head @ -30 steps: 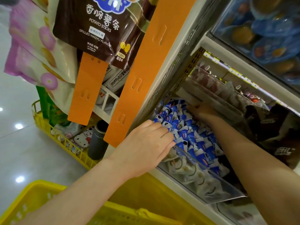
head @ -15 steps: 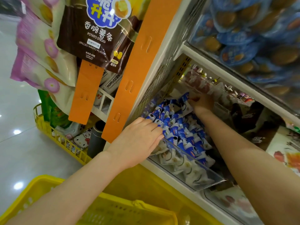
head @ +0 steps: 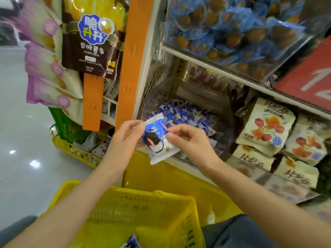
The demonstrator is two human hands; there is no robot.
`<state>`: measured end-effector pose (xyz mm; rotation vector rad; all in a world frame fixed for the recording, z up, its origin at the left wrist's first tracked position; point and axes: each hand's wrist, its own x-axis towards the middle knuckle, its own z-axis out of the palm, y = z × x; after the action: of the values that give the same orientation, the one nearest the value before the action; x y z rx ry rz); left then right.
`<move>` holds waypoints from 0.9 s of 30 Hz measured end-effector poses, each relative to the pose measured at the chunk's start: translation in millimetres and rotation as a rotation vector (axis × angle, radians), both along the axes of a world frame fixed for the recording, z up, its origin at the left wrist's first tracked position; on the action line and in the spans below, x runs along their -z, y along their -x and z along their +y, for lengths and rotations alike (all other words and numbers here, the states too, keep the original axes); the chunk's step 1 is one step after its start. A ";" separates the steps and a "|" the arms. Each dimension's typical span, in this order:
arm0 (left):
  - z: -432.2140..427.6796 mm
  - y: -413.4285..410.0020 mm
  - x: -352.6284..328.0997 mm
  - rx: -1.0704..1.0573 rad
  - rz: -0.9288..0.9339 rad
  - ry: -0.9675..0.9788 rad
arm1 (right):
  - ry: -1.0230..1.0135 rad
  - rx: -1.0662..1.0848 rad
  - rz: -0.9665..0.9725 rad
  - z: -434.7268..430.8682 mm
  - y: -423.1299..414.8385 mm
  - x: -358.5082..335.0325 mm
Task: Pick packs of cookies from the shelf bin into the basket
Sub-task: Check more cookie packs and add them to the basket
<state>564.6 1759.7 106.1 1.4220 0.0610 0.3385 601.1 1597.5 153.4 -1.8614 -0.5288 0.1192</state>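
**Cookie pack held between both hands, above the basket**

A blue-and-white cookie pack point(head: 155, 140) is held in the air in front of the shelf bin point(head: 223, 136), just outside its front wall and above the far rim of the yellow basket point(head: 138, 193). Its upper left edge is pinched between the thumb and fingertips of the left hand point(head: 126, 138). Its right edge is pinched by the curled fingers of the right hand point(head: 188, 140). The exact finger contact is blurred.

The step in hand is judged to be the drop into the basket. It is best done by bringing the pack back over the middle of the basket before it is released, since a release at the far rim could send it to the floor. One hand would be enough for so light a wrapper, which leaves the other free for the bin.

Another pack point(head: 132, 243) is seen at the basket's near edge. Many more packs point(head: 186, 117) are heaped in the bin.

Orange hanging strips point(head: 136, 59) and a bag of potato sticks point(head: 91, 42) hang at the bin's left side and could be brushed by the left arm. White snack bags point(head: 266, 126) are stacked at its right. A second yellow basket point(head: 71, 149) stands on the floor to the left.
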 end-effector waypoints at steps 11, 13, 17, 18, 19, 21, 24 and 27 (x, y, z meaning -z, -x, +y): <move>4.1 25.2 29.9 -0.140 0.118 -0.351 | -0.141 -0.101 0.142 32.4 17.2 70.0; 2.5 23.7 32.9 -0.147 0.124 -0.379 | -0.166 -0.061 0.148 33.4 13.4 76.5; 0.4 19.9 36.2 -0.146 0.115 -0.529 | -0.044 -0.053 0.020 31.6 8.3 81.7; -0.2 19.1 37.2 -0.142 0.124 -0.534 | 0.005 -0.041 -0.027 31.2 7.6 81.7; 0.1 17.6 38.4 -0.136 0.135 -0.523 | 0.041 -0.028 -0.073 30.8 7.0 81.4; 0.6 14.4 41.1 -0.098 0.183 -0.432 | 0.102 -0.017 -0.194 29.2 4.8 81.1; -1.8 13.1 41.5 -0.028 0.282 -0.226 | 0.214 -0.025 -0.405 25.4 1.8 80.3; -7.8 15.2 38.7 -0.051 0.311 -0.098 | 0.148 0.038 -0.282 22.8 1.2 80.5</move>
<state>549.4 1751.9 67.4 1.5629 0.3388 0.1613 599.9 1620.3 72.9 -2.0452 -0.6923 -0.1355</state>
